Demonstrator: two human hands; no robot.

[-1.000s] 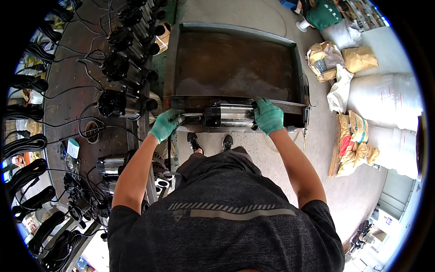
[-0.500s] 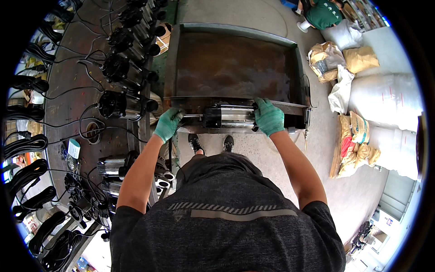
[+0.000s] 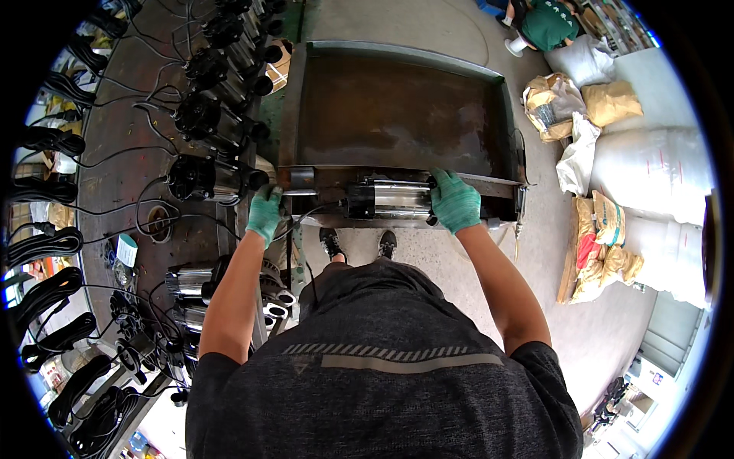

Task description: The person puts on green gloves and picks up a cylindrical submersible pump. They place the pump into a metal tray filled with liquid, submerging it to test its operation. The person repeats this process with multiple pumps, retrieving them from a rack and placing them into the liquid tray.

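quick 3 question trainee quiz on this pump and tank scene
1. True or false: both gloved hands are on the steel pump at the near rim of the rusty tank.
2. Which hand grips the pump's end? A) left hand B) right hand C) neither
3. Fill in: the pumps on the bench to the person's left trail black ____.

Key: 1. False: the left hand is off to the side, at a cable. 2. B, the right hand. 3. cables.

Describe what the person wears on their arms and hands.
Both hands wear green knit work gloves: the left hand and the right hand. The forearms are bare. Short dark grey sleeves end above the elbows, part of a T-shirt with a pale striped band across the chest.
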